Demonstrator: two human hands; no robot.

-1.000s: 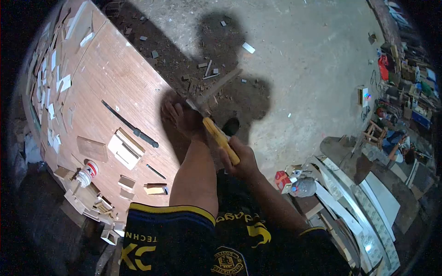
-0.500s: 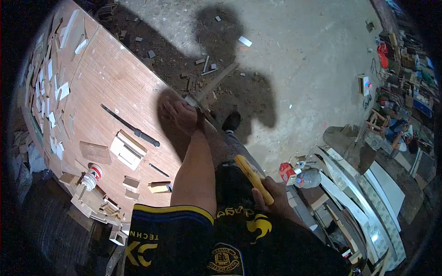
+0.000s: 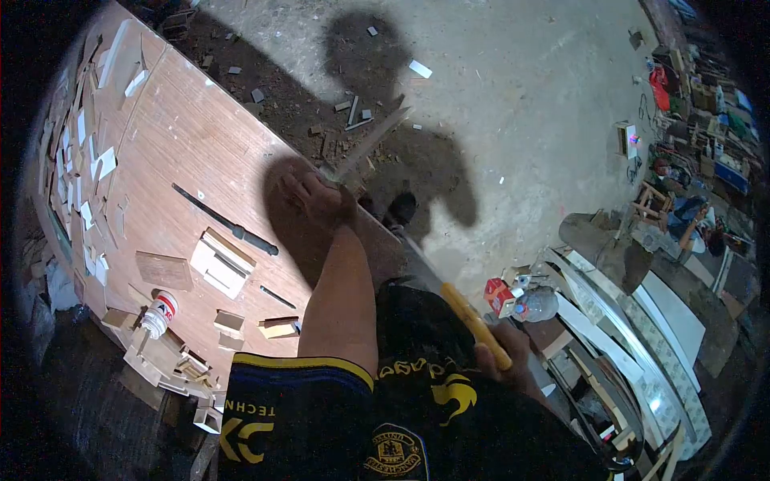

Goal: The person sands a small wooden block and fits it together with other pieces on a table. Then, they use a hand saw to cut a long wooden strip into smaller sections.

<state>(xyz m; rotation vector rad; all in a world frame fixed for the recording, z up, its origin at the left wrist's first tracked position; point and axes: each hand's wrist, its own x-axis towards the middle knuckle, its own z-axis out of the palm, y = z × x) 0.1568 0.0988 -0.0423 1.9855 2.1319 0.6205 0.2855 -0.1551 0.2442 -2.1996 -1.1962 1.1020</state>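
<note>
My left hand [image 3: 321, 200] is closed around one end of a long wooden strip [image 3: 370, 143], pinning it at the near right edge of the worktop [image 3: 192, 152]; the rest of the strip juts out past that edge, tilted up over the dusty floor [image 3: 521, 120]. My right hand [image 3: 507, 353] is low by my hip, well apart from the left, fingers wrapped tight around the yellow handle [image 3: 475, 322] of what looks like a saw, though its blade is lost against my dark shirt and I cannot make it out. The tool touches neither the strip nor the worktop.

On the worktop, a long dark bar [image 3: 224, 220] lies aslant near the middle. Just nearer to me sits a pale stepped wooden block [image 3: 218, 263], and a small glue bottle [image 3: 157, 313] with a red and white label lies near the front left corner among small offcuts [image 3: 180, 365]. Pale scraps [image 3: 84, 172] crowd the far left edge. Off to my right, a clear plastic bottle [image 3: 536, 305] rests beside white boards [image 3: 642, 353].
</note>
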